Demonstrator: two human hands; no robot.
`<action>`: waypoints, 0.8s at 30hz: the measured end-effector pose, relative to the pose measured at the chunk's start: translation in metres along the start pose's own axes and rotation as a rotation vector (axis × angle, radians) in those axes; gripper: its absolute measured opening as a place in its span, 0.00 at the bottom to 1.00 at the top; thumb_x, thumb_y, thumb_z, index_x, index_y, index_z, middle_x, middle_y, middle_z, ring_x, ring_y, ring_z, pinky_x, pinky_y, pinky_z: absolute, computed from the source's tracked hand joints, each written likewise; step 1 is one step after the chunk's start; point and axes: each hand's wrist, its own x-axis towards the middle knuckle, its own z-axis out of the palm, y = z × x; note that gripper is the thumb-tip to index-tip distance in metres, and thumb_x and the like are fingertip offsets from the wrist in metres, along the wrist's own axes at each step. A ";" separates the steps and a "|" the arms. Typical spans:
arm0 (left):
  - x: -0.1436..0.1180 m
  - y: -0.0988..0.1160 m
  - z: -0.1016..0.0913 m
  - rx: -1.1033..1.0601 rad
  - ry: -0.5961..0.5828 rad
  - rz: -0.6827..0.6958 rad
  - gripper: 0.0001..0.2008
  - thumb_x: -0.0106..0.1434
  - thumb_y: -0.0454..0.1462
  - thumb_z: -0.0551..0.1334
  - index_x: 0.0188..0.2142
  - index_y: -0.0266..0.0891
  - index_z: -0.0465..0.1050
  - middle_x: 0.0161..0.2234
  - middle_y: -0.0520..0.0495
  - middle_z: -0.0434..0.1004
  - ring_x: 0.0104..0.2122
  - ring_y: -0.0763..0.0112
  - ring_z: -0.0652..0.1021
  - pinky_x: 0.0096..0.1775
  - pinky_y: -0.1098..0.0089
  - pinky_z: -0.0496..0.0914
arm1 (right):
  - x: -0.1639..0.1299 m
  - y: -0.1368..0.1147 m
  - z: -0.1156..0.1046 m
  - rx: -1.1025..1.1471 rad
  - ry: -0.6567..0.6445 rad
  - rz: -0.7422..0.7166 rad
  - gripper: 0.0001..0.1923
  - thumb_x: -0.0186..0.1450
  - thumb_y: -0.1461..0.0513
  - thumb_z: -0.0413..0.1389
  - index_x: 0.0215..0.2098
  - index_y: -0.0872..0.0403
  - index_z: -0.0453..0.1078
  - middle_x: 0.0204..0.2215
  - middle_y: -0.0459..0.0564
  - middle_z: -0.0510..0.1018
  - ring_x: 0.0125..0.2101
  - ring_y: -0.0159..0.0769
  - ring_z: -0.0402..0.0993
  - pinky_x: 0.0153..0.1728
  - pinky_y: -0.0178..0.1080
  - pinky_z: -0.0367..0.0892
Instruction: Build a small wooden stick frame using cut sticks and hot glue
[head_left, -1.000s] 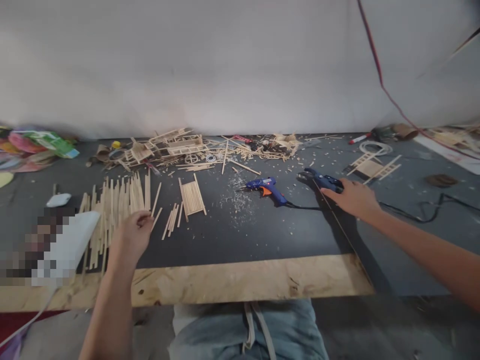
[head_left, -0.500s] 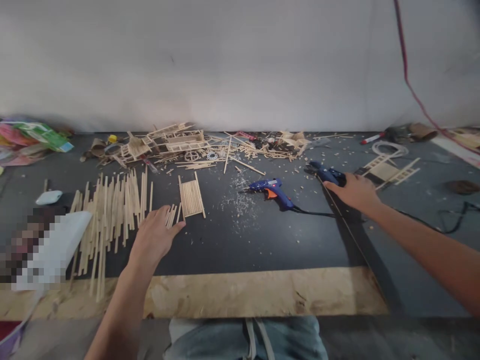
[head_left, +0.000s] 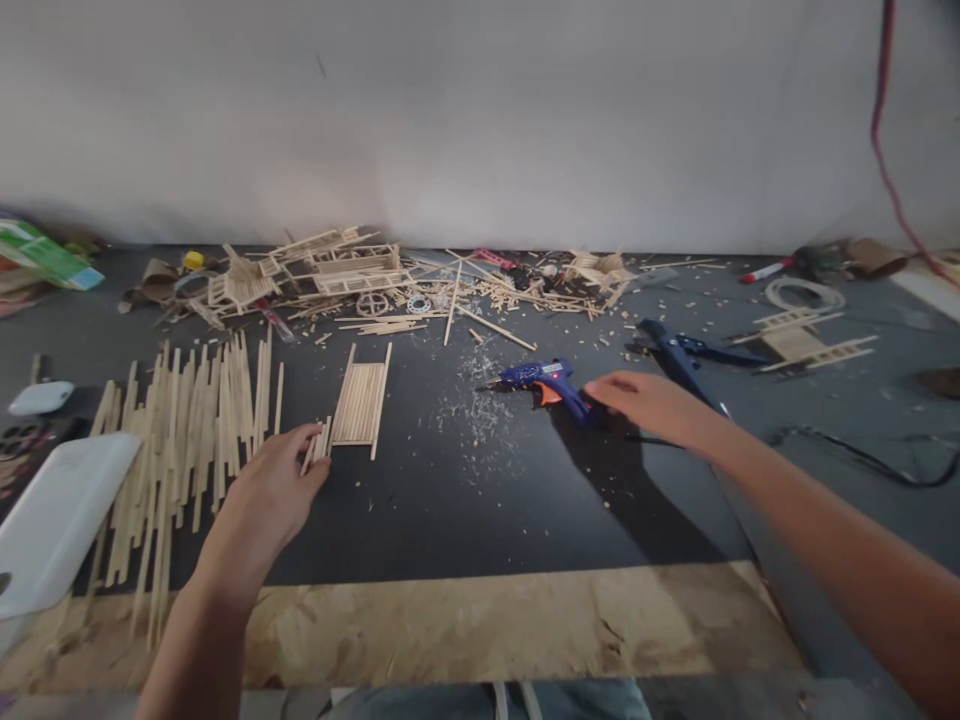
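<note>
My left hand is curled at the left, with a few short wooden sticks between thumb and fingers. Just to its right lies a flat panel of wooden sticks with two longer side rails. My right hand reaches in from the right, empty, its fingers slightly apart beside the handle of a blue glue gun with an orange trigger. Whether the fingertips touch the handle I cannot tell. Beyond that hand, dark blue pliers lie with their handles spread.
Many long wooden sticks lie left of my left hand, beside a white case. Stick models and scraps line the wall. A small stick chair lies at right. Glue crumbs litter the dark tabletop.
My right hand has let go of the pliers and moved left to the glue gun's handle. My left thumb has drawn closer to the short sticks. The view has shifted a little.
</note>
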 end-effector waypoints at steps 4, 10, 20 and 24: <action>-0.004 -0.001 -0.005 -0.029 -0.016 -0.051 0.24 0.55 0.45 0.52 0.49 0.37 0.64 0.38 0.43 0.71 0.30 0.66 0.73 0.34 0.67 0.65 | 0.002 -0.014 0.023 0.031 -0.009 -0.061 0.21 0.52 0.45 0.54 0.34 0.51 0.71 0.30 0.50 0.77 0.27 0.39 0.71 0.24 0.36 0.59; -0.005 -0.012 -0.008 0.030 -0.027 -0.059 0.21 0.56 0.46 0.51 0.46 0.40 0.67 0.37 0.43 0.71 0.29 0.65 0.73 0.32 0.66 0.66 | 0.005 -0.012 0.031 0.260 -0.016 0.050 0.16 0.56 0.50 0.52 0.34 0.52 0.70 0.26 0.49 0.75 0.24 0.37 0.70 0.21 0.36 0.59; 0.013 0.027 -0.006 0.074 0.168 0.066 0.19 0.59 0.39 0.48 0.47 0.37 0.66 0.41 0.41 0.74 0.41 0.60 0.73 0.43 0.63 0.65 | -0.005 -0.031 0.043 1.015 0.006 0.008 0.09 0.53 0.61 0.57 0.31 0.53 0.64 0.21 0.44 0.71 0.22 0.30 0.68 0.24 0.34 0.62; 0.028 0.046 0.003 0.198 0.113 0.190 0.21 0.60 0.43 0.50 0.47 0.33 0.65 0.45 0.37 0.71 0.46 0.55 0.70 0.48 0.58 0.61 | -0.008 -0.031 0.048 1.065 -0.008 -0.078 0.07 0.55 0.60 0.56 0.26 0.53 0.62 0.19 0.42 0.69 0.20 0.29 0.65 0.24 0.34 0.60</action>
